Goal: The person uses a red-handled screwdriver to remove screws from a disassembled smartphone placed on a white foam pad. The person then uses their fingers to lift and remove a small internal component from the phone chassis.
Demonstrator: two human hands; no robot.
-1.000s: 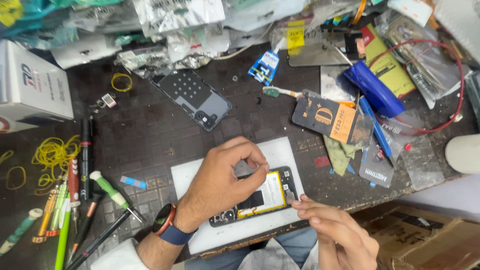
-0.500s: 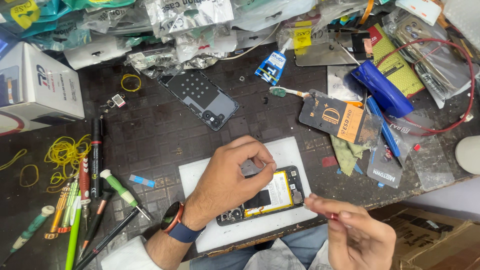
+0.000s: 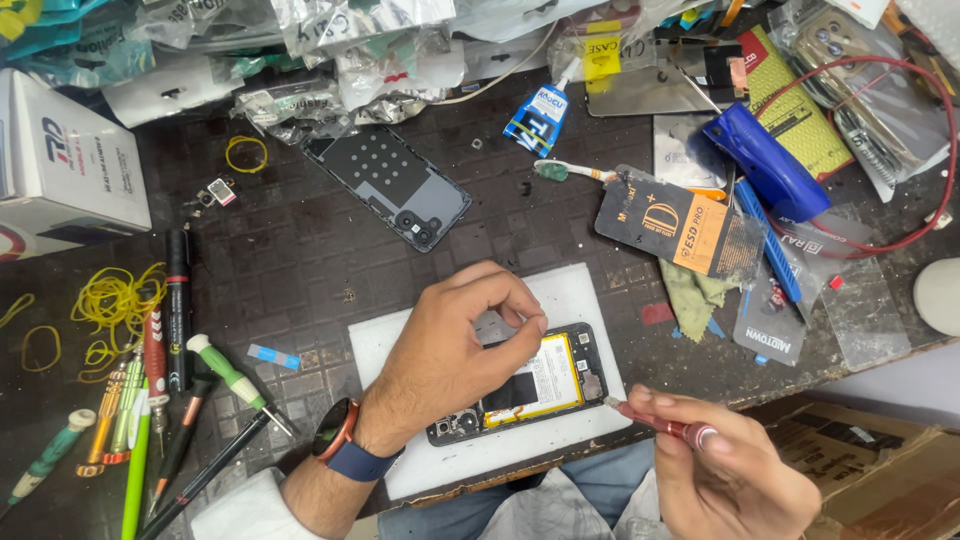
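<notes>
Two hands: left hand (image 3: 455,345) pinched over opened phone (image 3: 530,385), right hand (image 3: 730,475) gripping red screwdriver (image 3: 660,423).

yellow battery (image 3: 545,385), red screwdriver (image 3: 665,427) (white mat (image 3: 560,300))

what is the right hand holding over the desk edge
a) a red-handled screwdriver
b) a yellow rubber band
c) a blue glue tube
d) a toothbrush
a: the right hand grips a thin red-handled screwdriver, its tip pointing toward the opened phone on the white mat, while the left hand pinches above the phone.
</notes>
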